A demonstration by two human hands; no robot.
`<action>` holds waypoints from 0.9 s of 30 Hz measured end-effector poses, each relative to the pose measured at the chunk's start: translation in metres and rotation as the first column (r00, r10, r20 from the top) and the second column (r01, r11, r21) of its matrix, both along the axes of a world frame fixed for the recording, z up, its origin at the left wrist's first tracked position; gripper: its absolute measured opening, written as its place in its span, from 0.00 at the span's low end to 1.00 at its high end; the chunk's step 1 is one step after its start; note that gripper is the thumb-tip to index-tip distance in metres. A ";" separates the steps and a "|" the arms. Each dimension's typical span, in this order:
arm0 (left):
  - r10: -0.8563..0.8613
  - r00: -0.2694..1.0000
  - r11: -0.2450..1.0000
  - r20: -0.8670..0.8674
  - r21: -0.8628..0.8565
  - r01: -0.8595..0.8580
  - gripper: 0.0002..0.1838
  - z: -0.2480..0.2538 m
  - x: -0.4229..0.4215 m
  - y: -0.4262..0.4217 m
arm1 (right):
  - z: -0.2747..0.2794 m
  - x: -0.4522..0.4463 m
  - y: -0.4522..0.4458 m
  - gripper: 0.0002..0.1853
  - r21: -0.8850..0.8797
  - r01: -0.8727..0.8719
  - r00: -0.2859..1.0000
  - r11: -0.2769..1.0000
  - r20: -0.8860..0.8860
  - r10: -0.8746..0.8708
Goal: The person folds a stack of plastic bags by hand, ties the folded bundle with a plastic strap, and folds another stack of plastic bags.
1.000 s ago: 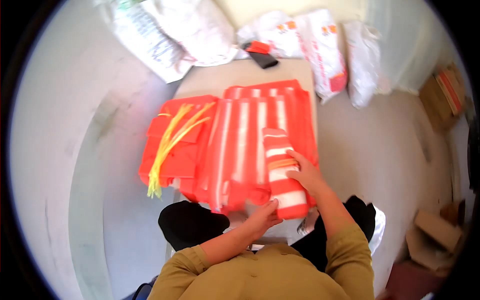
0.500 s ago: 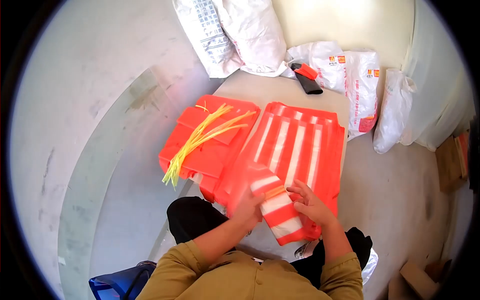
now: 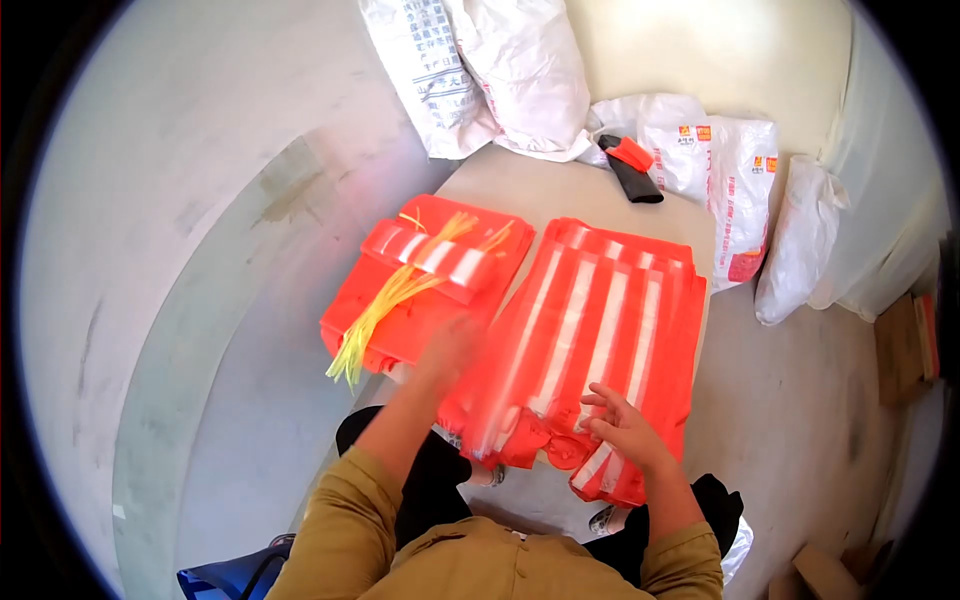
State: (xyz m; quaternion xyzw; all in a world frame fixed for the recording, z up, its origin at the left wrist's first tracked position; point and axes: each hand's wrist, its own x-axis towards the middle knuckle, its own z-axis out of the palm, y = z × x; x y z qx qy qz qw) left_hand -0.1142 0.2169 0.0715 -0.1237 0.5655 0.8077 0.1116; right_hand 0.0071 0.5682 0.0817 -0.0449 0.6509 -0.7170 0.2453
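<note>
A pile of thin red-and-white striped plastic (image 3: 600,310), which looks like bags, lies in front of me with its near edge crumpled. My right hand (image 3: 622,428) is over that near edge, fingers spread and holding nothing. To the left sits a stack of folded red plastic bundles (image 3: 385,320). Yellow ties (image 3: 375,318) lie across this stack, and a folded striped bundle (image 3: 428,252) is over them, partly covering them. My left hand (image 3: 455,345) is between stack and pile, below the bundle and apart from it. Motion smears its fingers.
Large white sacks (image 3: 520,75) stand behind the low work surface (image 3: 500,175). A black tube-like object with a red piece (image 3: 632,165) rests at its back edge. More white bags (image 3: 740,200) stand at right. A blue bag (image 3: 225,575) is beside me at lower left.
The striped bundle has left my hands and is now over the yellow ties on the left stack. My left hand has moved left and away from me; my right hand stays near the pile.
</note>
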 end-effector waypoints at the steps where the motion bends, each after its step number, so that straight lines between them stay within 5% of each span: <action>1: -0.094 0.995 0.974 0.022 -0.207 0.097 0.21 0.004 0.018 0.015 | 0.000 -0.001 0.000 0.37 0.014 0.005 1.000 1.000 0.005 -0.005; 4: -0.253 0.965 0.827 -0.069 -0.532 0.179 0.23 -0.042 0.040 0.014 | -0.007 0.000 -0.004 0.29 0.148 -0.004 1.000 0.989 -0.018 0.007; 7: -0.526 0.838 0.425 -0.144 -0.898 0.112 0.29 0.000 0.063 0.017 | -0.007 0.002 -0.006 0.24 0.402 -0.028 0.976 0.915 -0.188 0.113; 10: -0.672 0.700 0.259 -0.239 -0.963 -0.081 0.36 -0.001 0.071 0.015 | 0.001 0.004 -0.008 0.22 0.633 0.151 0.852 0.759 -0.473 0.225; 13: -0.719 0.672 0.175 -0.174 -0.982 -0.068 0.37 -0.012 0.072 0.020 | -0.001 0.008 -0.005 0.24 0.698 0.331 0.742 0.635 -0.608 0.281; 17: -0.724 0.675 0.178 -0.138 -0.984 -0.010 0.37 -0.030 0.068 0.033 | -0.015 0.011 0.011 0.28 0.838 0.345 0.695 0.423 -0.531 0.485; 23: -0.679 0.700 0.348 -0.224 -0.937 0.038 0.36 -0.053 0.060 0.030 | -0.030 0.011 0.021 0.30 0.878 0.313 0.709 0.363 -0.470 0.526; 27: -0.685 0.693 0.335 -0.225 -0.942 0.026 0.37 -0.053 0.061 0.031 | -0.027 0.012 0.020 0.29 0.857 0.365 0.675 0.364 -0.513 0.530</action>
